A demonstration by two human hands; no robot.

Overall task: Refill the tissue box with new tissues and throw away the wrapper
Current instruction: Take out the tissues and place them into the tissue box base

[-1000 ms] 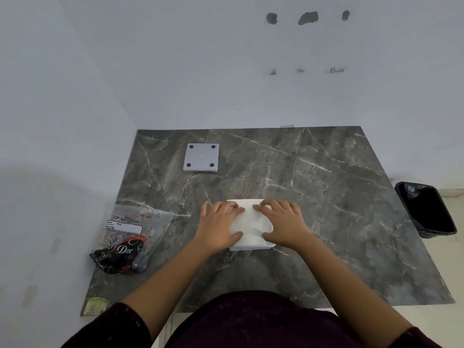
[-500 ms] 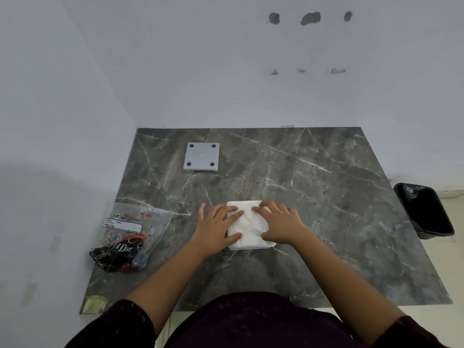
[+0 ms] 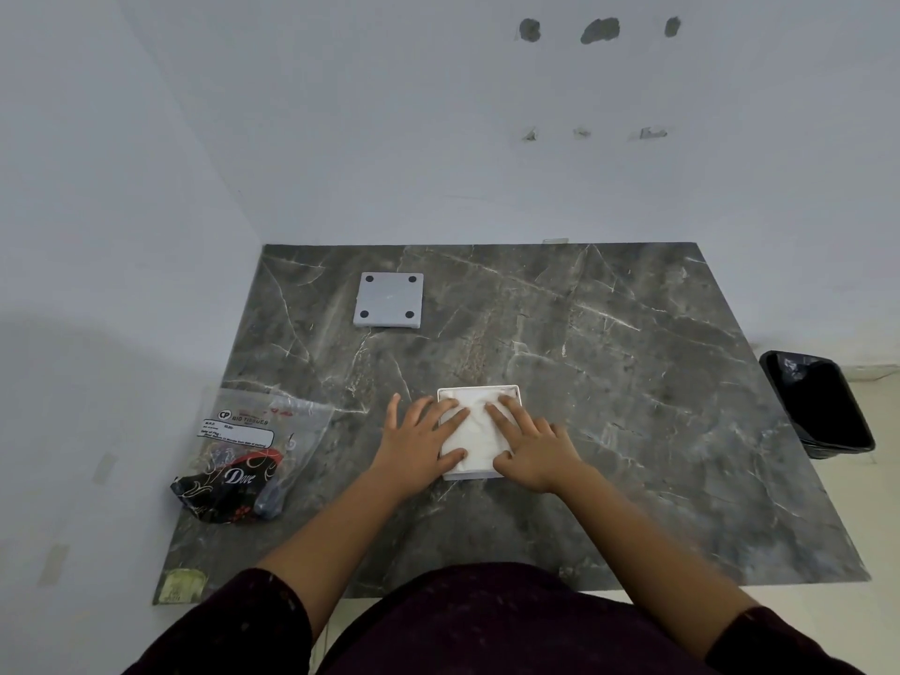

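Note:
A white square tissue box (image 3: 517, 393) lies open-side up near the table's middle front, filled with white tissues (image 3: 475, 431). My left hand (image 3: 419, 443) lies flat on the tissues' left side, fingers spread. On their right side my right hand (image 3: 528, 443) presses down flat. The box's grey base plate (image 3: 388, 299), with black pads at its corners, lies apart at the far left. A clear plastic tissue wrapper (image 3: 265, 426) lies at the table's left edge.
A dark Dove packet (image 3: 226, 489) lies partly under the wrapper. A black-lined waste bin (image 3: 818, 406) stands on the floor to the right of the grey marble table (image 3: 633, 382). Walls close off the left and far sides.
Both hands slid a little toward me over the tissues, uncovering the box's far rim. My left fingers have spread wider.

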